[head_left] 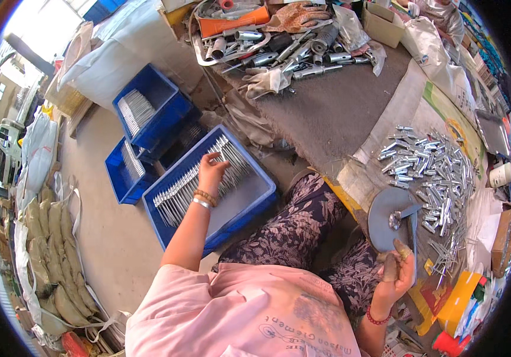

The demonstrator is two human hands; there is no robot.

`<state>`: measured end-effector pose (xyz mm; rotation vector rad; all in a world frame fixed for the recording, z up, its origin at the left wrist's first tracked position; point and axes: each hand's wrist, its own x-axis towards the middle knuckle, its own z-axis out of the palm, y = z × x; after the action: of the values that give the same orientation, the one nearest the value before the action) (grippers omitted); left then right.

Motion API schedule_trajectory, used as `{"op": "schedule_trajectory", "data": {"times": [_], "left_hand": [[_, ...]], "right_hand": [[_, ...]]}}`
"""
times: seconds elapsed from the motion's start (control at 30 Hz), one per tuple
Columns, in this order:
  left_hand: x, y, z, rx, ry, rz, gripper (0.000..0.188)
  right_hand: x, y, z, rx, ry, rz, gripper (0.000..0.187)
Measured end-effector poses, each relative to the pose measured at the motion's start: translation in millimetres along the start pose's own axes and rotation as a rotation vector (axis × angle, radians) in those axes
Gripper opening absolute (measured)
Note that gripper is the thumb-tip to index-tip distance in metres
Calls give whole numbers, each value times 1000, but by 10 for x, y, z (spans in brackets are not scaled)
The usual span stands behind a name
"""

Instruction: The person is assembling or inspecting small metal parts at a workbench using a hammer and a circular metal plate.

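Rods of slender, silver-coloured metal [232, 156] lie side by side in a long row along the far-left side of a large, rectangular blue plastic tray [267, 193]. The tray is positioned to the left of the seated person's lap.

The left hand [212, 172], fitted with a brown bead bracelet [205, 197] and a silver bangle [201, 203], is located above the row. Its fingers are partly curled, with a narrow gap between thumb and forefinger; whether a rod is gripped cannot be told.

The right hand [395, 271], fitted with a red bead bracelet [378, 318], is at the near edge of a flat, round grey disc [383, 217]. The fingers are bent and narrowly spaced; whether they grip anything cannot be told. A dark cover [390, 268] encloses one finger.

To the right of the disc, short silver-coloured metal cylinders [425, 163] form a loose heap on the worktable.

Farther left, beyond the tray, a deep blue plastic bin [175, 119] contains another row of rods. At the far side of the worktable, mixed metal tubes and tools [303, 50] are piled beside a brown cardboard box [382, 24].
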<state>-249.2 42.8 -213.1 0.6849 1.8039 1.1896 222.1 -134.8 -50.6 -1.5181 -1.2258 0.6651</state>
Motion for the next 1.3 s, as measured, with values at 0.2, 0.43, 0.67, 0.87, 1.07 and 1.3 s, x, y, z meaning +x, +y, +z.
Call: {"op": "schedule_trajectory", "data": {"times": [0.2, 0.43, 0.67, 0.87, 1.07, 1.3], "left_hand": [[731, -119, -127, 217, 155, 28, 54], [998, -281, -204, 553, 237, 146, 49], [551, 166, 65, 457, 252, 376, 38], [-269, 1205, 660, 80, 40, 798, 11], [-1320, 1868, 1591, 171, -534, 1016, 18], [-1769, 1908, 2482, 490, -696, 1203, 43]], "right_hand": [[-10, -16, 19, 22, 7, -4, 27], [9, -89, 18, 68, -2, -5, 24], [-16, -109, 3, 136, -3, 38, 23], [61, -137, 59, 104, -38, -17, 21], [88, -175, 89, 114, -61, -50, 22], [101, -102, 133, 23, 49, -201, 22]]}}
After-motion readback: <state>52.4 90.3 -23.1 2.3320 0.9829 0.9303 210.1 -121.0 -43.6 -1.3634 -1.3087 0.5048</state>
